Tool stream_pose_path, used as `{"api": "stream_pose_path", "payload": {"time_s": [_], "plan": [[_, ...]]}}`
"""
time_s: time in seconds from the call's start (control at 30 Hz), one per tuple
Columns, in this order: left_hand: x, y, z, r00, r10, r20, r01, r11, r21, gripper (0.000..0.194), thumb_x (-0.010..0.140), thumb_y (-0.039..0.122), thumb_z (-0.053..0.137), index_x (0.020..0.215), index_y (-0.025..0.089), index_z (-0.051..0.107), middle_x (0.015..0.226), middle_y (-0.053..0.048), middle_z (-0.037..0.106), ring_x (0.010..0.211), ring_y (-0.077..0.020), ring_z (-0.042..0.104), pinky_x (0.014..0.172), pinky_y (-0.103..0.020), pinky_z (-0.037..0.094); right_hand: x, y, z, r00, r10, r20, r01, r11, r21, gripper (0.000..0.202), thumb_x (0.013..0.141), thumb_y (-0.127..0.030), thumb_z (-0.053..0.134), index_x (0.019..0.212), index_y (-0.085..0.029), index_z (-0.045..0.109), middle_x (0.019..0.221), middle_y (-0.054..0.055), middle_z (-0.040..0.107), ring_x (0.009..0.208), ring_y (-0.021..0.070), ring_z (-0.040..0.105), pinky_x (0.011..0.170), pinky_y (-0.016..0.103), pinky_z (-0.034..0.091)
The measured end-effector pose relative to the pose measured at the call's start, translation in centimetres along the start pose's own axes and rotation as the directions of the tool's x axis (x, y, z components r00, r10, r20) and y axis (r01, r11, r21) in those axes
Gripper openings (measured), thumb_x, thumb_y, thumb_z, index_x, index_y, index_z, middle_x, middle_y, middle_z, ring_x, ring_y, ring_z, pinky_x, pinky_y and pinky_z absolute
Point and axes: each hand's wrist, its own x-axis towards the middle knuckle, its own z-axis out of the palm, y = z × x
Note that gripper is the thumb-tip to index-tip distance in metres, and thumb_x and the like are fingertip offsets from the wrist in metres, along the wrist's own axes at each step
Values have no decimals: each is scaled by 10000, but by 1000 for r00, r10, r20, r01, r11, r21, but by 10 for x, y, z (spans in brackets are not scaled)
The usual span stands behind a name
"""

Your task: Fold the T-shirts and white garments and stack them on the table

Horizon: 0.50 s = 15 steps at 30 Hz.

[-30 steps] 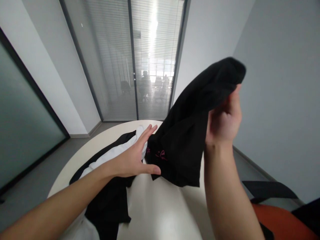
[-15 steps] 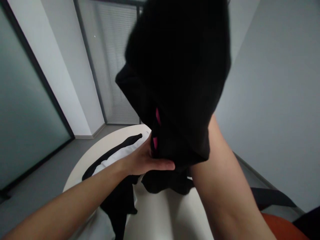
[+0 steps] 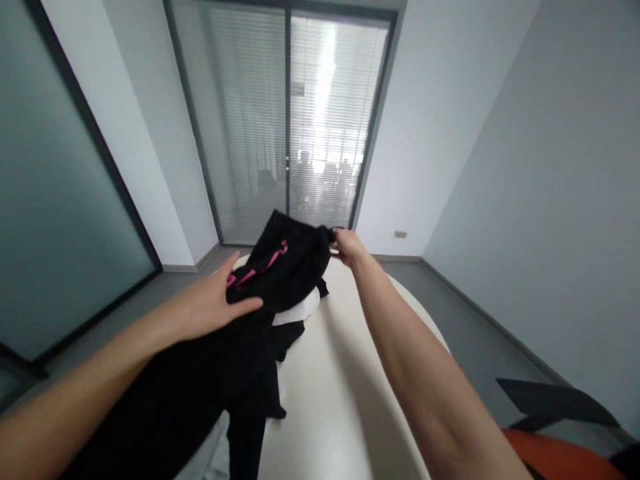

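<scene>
A black garment [image 3: 300, 260] with a pink print or trim stretches between my hands above the table. Its cloth runs down to the lower left, beneath my left forearm. My right hand [image 3: 349, 245] pinches the bunched far right edge of the garment. At the near left side, my left hand [image 3: 217, 300] touches the cloth, thumb and index finger spread apart; its other fingers are hidden. White cloth [image 3: 303, 309] and more black cloth [image 3: 289, 337] lie below on the round, pale table [image 3: 320, 413].
A glass partition with blinds [image 3: 330, 113] stands beyond the table, and a frosted glass panel [image 3: 55, 187] is on the left. An orange and black chair [image 3: 555, 453] is at the lower right. White walls [image 3: 540, 200] surround the corner.
The black garment has swung down and away from in front of my face toward the far table edge. My right arm has stretched forward, and my view has risen to show the partition.
</scene>
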Motion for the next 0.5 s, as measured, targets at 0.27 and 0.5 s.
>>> {"api": "stream_pose_path", "payload": {"time_s": [0.27, 0.5], "plan": [[-55, -36, 127, 978, -189, 90, 144, 920, 366, 1170, 608, 607, 742, 1593, 284, 198, 1665, -200, 58, 1436, -576, 192, 1027, -733, 292, -104, 123, 51, 980, -61, 189, 144, 874, -464, 917, 857, -592, 584, 1550, -124, 207, 1658, 200, 34, 1531, 353, 55, 1229, 519, 141], [3, -85, 113, 990, -62, 129, 28, 966, 256, 1071, 668, 349, 675, 1602, 262, 157, 1640, -171, 204, 1385, -426, 423, 1049, -508, 426, -89, 144, 77, 878, -35, 477, 321, 782, -534, 969, 778, -790, 581, 1569, -336, 253, 1679, 100, -72, 1485, 504, 93, 1181, 635, 138]]}}
